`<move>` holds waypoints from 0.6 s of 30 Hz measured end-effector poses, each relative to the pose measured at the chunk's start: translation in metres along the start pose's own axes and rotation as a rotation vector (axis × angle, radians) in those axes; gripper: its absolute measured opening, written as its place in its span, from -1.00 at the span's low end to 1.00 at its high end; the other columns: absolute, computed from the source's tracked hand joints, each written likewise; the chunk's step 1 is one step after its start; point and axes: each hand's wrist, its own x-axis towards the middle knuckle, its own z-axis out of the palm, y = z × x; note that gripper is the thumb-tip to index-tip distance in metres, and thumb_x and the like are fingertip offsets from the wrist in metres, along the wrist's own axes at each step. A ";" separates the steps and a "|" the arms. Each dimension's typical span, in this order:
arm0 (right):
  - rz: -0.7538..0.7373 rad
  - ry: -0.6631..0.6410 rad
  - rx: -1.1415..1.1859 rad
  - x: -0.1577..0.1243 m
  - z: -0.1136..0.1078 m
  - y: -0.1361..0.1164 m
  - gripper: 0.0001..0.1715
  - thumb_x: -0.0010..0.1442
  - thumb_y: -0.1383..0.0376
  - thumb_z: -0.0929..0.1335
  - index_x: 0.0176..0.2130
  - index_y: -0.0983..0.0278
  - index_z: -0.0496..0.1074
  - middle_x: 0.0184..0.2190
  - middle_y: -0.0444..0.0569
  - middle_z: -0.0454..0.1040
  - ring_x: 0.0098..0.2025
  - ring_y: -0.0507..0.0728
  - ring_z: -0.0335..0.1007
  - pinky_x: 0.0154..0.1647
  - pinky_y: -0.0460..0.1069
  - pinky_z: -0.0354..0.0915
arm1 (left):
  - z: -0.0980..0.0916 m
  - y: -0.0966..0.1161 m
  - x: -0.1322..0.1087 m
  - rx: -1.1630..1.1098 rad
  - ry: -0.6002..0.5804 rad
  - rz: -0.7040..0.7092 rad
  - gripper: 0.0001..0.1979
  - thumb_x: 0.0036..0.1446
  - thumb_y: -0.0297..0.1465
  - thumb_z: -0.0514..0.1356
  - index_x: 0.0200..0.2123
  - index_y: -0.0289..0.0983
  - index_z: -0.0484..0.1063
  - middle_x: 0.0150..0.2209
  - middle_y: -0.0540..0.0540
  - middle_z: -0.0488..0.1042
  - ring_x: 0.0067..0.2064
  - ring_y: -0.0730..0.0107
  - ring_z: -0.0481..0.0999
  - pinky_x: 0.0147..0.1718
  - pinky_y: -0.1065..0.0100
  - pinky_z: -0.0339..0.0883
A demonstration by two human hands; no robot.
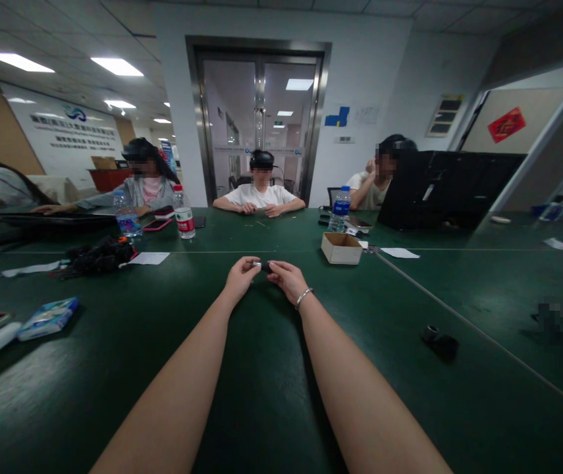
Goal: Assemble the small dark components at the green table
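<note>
Both my hands meet over the middle of the green table [261, 316]. My left hand [241, 278] pinches a small silvery piece [257, 264] between thumb and fingers. My right hand [287, 279], with a bracelet at the wrist, is closed on a small black piece [266, 266]. The two pieces lie end to end and appear to touch; whether they are joined is too small to tell. An open cardboard box [341, 250] stands beyond my right hand.
Dark cables [101, 255] and bottles [184, 214] stand at the left, another bottle [340, 209] behind the box. A blue packet [49, 318] lies near left, a black object [440, 342] at right. Several people sit around the table; a monitor [444, 187] stands at right.
</note>
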 end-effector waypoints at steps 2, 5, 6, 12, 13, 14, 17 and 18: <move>-0.007 -0.001 -0.009 0.001 0.000 0.001 -0.78 -0.12 0.36 0.47 -0.38 0.37 0.46 -0.57 -0.12 0.46 -0.60 -0.07 0.36 -0.47 -0.15 0.36 | 0.000 0.000 0.000 -0.007 0.017 -0.064 -0.59 -0.12 -0.12 0.21 -0.27 -0.30 0.39 -0.41 -0.07 0.41 -0.45 0.46 0.38 -0.54 0.46 0.21; -0.024 -0.004 -0.023 0.001 0.000 0.002 -0.77 -0.13 0.37 0.47 -0.38 0.38 0.46 -0.56 -0.12 0.46 -0.60 -0.08 0.35 -0.46 -0.14 0.36 | -0.001 0.001 -0.001 0.012 0.014 -0.086 -0.61 -0.09 -0.09 0.18 -0.39 -0.33 0.40 -0.48 -0.08 0.40 -0.47 0.46 0.37 -0.56 0.46 0.21; -0.026 -0.003 -0.022 0.002 0.000 0.003 -0.77 -0.14 0.37 0.47 -0.37 0.38 0.47 -0.56 -0.12 0.46 -0.60 -0.08 0.35 -0.45 -0.14 0.36 | -0.001 0.001 -0.002 0.016 0.000 -0.065 -0.62 -0.11 -0.10 0.20 -0.37 -0.33 0.41 -0.46 -0.08 0.41 -0.46 0.46 0.37 -0.55 0.47 0.21; -0.015 0.001 -0.023 0.002 0.000 0.003 -0.80 -0.12 0.38 0.47 -0.39 0.37 0.47 -0.55 -0.12 0.46 -0.60 -0.07 0.35 -0.43 -0.12 0.37 | -0.002 0.003 -0.003 -0.024 -0.006 -0.058 -0.58 -0.10 -0.15 0.21 -0.20 -0.28 0.40 -0.26 -0.13 0.46 -0.33 0.39 0.44 -0.51 0.46 0.26; -0.014 -0.001 -0.033 0.001 0.000 0.002 -0.80 -0.12 0.39 0.46 -0.39 0.37 0.47 -0.54 -0.11 0.46 -0.60 -0.08 0.35 -0.43 -0.12 0.37 | -0.002 0.002 -0.003 -0.004 0.001 -0.070 -0.61 -0.07 -0.13 0.18 -0.24 -0.30 0.41 -0.28 -0.14 0.46 -0.34 0.38 0.44 -0.52 0.47 0.25; -0.015 -0.001 -0.043 0.001 0.001 0.002 -0.81 -0.12 0.39 0.46 -0.38 0.37 0.47 -0.53 -0.11 0.47 -0.60 -0.08 0.35 -0.43 -0.12 0.37 | -0.003 0.002 -0.003 0.017 -0.002 -0.064 -0.63 -0.06 -0.14 0.17 -0.28 -0.31 0.42 -0.30 -0.15 0.46 -0.34 0.37 0.44 -0.52 0.46 0.24; -0.015 0.010 -0.051 0.001 0.001 0.001 -0.80 -0.12 0.40 0.46 -0.38 0.37 0.47 -0.52 -0.11 0.47 -0.60 -0.08 0.34 -0.43 -0.12 0.37 | -0.004 -0.001 -0.001 0.018 -0.040 0.022 -0.68 -0.11 -0.23 0.23 -0.28 -0.29 0.44 -0.26 -0.14 0.47 -0.26 0.36 0.44 -0.41 0.44 0.29; -0.013 0.012 -0.052 0.001 0.001 0.001 -0.79 -0.12 0.40 0.46 -0.37 0.37 0.47 -0.52 -0.11 0.47 -0.60 -0.08 0.34 -0.43 -0.12 0.36 | -0.004 -0.003 0.000 -0.009 -0.039 0.033 -0.66 -0.13 -0.26 0.25 -0.25 -0.28 0.43 -0.23 -0.15 0.47 -0.23 0.36 0.44 -0.37 0.43 0.30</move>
